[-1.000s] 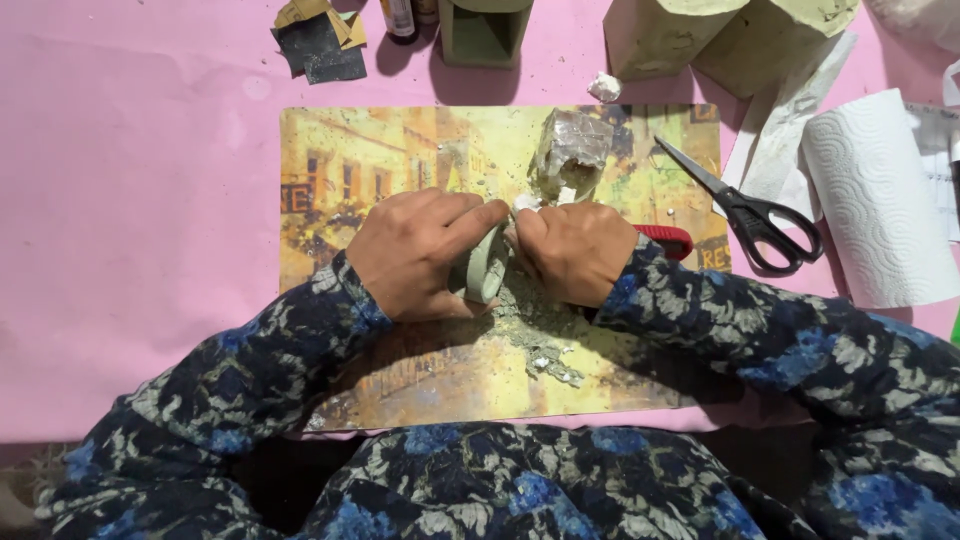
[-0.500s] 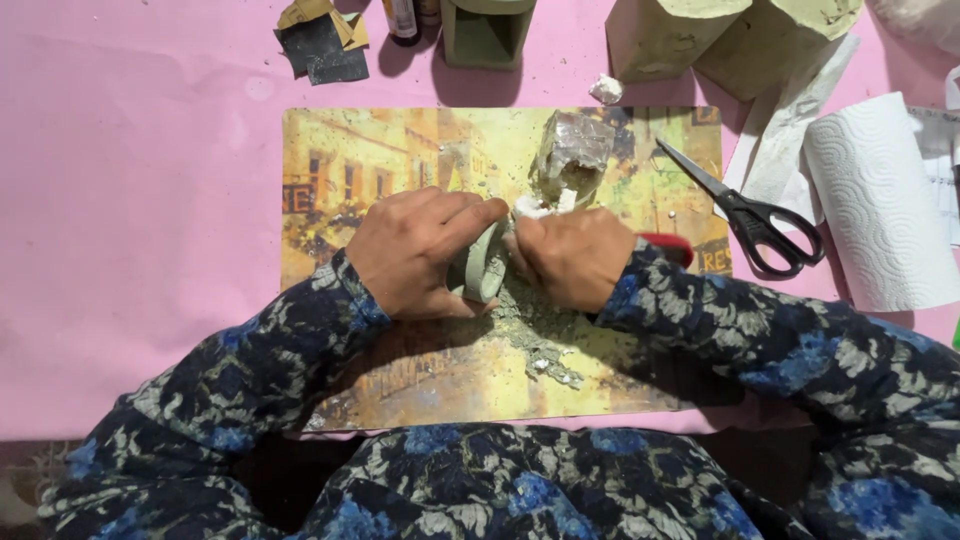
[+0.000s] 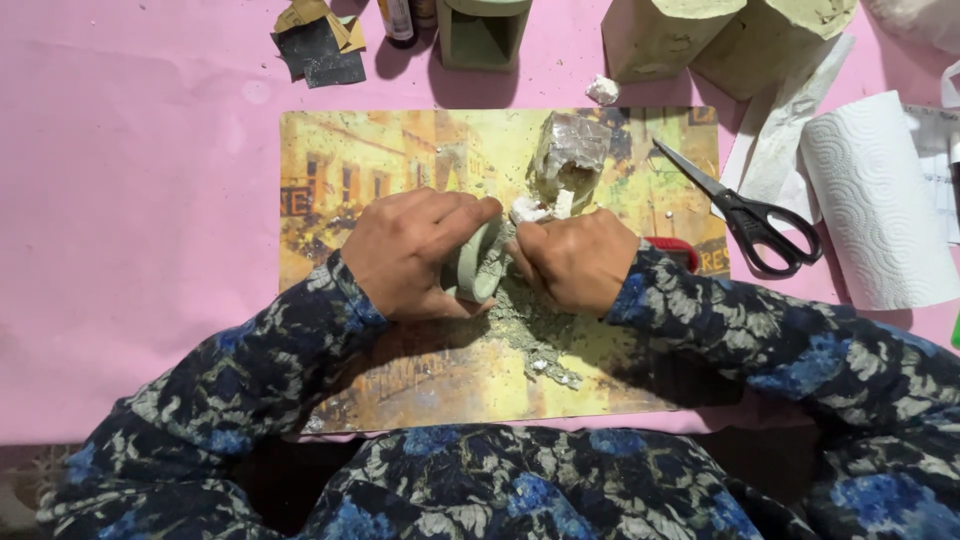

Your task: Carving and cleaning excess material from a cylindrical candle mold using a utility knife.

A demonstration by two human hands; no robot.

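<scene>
Left hand (image 3: 415, 255) is curled around a round grey-green clay ring (image 3: 475, 265), held on edge over the yellow picture-printed mat (image 3: 340, 160). Right hand (image 3: 575, 262), fingers pressed together, bears against the ring's inner side above grey crumbs (image 3: 530, 320).

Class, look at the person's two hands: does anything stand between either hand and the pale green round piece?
Nothing visible does. The left hand grips the pale green round piece directly, and the right hand presses against its other side.

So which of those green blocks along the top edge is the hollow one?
The small green block top centre, beside the bottles: its front shows a dark open cavity. The two larger blocks to its right show only closed faces.
</scene>
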